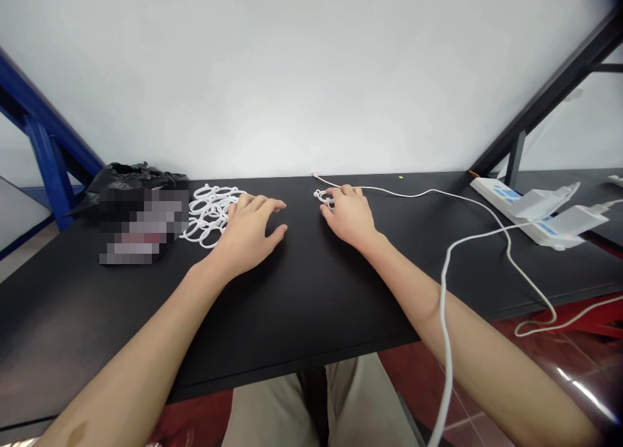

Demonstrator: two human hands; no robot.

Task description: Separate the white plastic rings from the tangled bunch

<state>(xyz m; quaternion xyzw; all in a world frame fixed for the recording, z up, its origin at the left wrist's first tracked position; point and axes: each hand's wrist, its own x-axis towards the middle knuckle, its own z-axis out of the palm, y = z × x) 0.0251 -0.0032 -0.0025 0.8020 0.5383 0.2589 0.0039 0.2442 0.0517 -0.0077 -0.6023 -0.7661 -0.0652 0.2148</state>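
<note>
My left hand lies flat on the black table, fingers stretched out, its fingertips at the edge of a pile of several white plastic rings. My right hand rests palm down to the right. Its fingertips press on a small white ring piece that lies apart from the pile. How firmly the fingers hold that piece is hidden under the hand.
A black plastic bag with a blurred patch sits at the far left. A white cable runs from the table's back across my right forearm. A white power strip with adapters lies at the right. The white wall stands right behind.
</note>
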